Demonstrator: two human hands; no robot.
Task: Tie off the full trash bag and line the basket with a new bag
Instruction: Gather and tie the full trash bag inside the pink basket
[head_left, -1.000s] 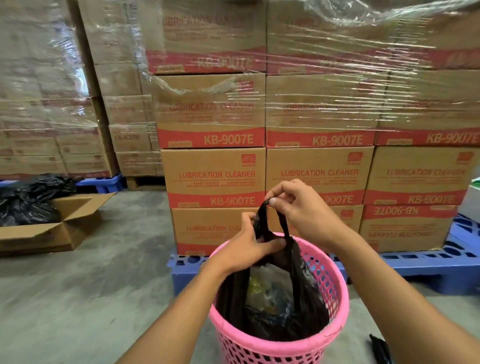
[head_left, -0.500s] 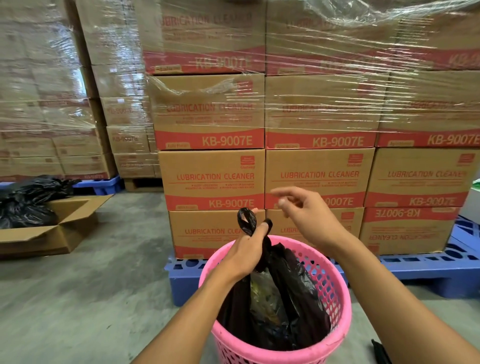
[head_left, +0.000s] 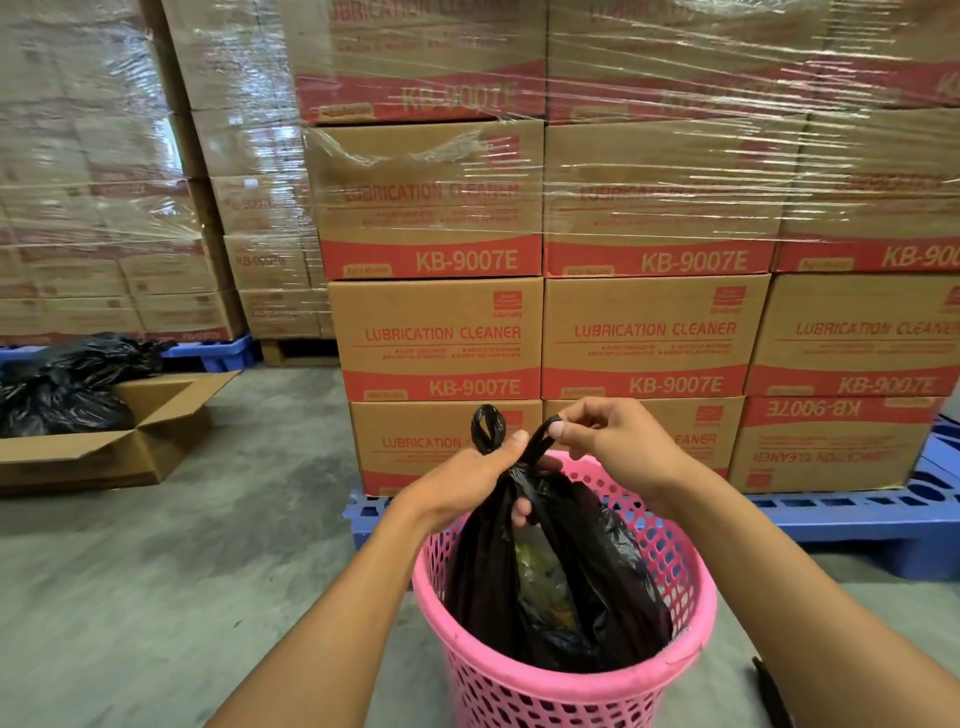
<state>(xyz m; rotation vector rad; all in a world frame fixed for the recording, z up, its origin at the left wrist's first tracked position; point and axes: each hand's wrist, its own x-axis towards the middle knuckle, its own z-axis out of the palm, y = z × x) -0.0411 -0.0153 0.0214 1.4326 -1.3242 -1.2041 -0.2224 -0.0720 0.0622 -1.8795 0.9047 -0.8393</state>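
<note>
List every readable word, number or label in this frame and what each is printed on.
"LUBRICATION CLEANER": stacked cardboard cartons, front faces.
"KB-9007E": red band along each carton's lower edge.
"KB-9007E", upside down: inverted carton at lower right.
Small print under the titles, the red corner logo and the yellow tabs: too small to read.
Pink basket, black trash bag, open box: no text visible.

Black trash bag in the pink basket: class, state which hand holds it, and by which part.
Both. The left hand grips the trash bag by its gathered neck; the right hand pinches one handle loop.
</note>
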